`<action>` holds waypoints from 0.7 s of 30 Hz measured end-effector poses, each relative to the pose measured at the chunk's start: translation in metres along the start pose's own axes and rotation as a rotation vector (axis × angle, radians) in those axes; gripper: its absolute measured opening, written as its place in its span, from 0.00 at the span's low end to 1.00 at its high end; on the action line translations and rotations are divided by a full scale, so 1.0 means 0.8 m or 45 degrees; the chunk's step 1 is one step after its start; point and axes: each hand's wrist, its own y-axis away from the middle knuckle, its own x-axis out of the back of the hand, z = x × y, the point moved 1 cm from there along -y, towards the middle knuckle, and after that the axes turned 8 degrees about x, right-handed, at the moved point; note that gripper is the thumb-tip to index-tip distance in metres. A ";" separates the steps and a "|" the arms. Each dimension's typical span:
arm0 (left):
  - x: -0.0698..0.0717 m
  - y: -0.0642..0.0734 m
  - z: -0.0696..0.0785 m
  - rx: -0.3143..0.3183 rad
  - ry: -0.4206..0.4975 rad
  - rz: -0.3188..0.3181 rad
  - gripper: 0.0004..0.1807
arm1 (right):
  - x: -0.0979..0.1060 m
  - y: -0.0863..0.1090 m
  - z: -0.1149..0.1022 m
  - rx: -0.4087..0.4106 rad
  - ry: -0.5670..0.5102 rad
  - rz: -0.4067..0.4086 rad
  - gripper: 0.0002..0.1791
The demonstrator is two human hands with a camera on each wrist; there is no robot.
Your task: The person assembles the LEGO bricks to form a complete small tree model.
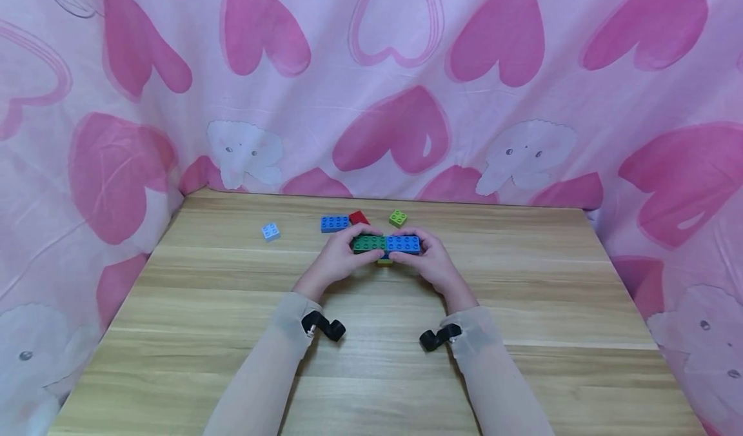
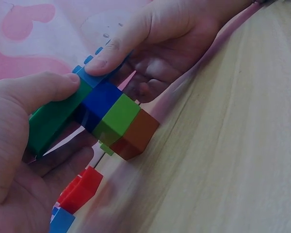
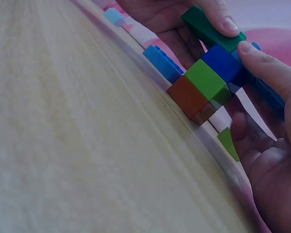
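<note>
Both hands work on one T-shaped build of toy building bricks over the wooden table. A long green brick [image 1: 369, 243] and a long blue brick [image 1: 403, 244] lie end to end across its top. My left hand [image 1: 338, 257] grips the green one, thumb along the near side. My right hand [image 1: 436, 263] holds the blue one in the same way, its thumb near the left thumb. Below the join, a dark blue brick [image 2: 102, 103], a lime green brick [image 2: 118, 119] and an orange-brown brick [image 2: 135, 135] form a column, the orange-brown one lowest.
Behind the hands lie a blue brick [image 1: 335, 224], a red brick [image 1: 358, 218] partly hidden by the left hand, and a small lime brick [image 1: 398, 218]. Farther left is a light blue brick [image 1: 270, 231]. A pink heart-print curtain [image 1: 395, 133] borders the table's far edge.
</note>
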 end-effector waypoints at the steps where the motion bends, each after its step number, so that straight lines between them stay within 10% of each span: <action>1: 0.000 0.000 0.000 0.002 -0.003 -0.002 0.25 | 0.000 0.000 0.000 0.001 -0.002 -0.001 0.24; 21: 0.045 0.004 -0.002 0.014 0.041 0.005 0.23 | 0.001 0.002 0.000 -0.008 0.018 -0.001 0.25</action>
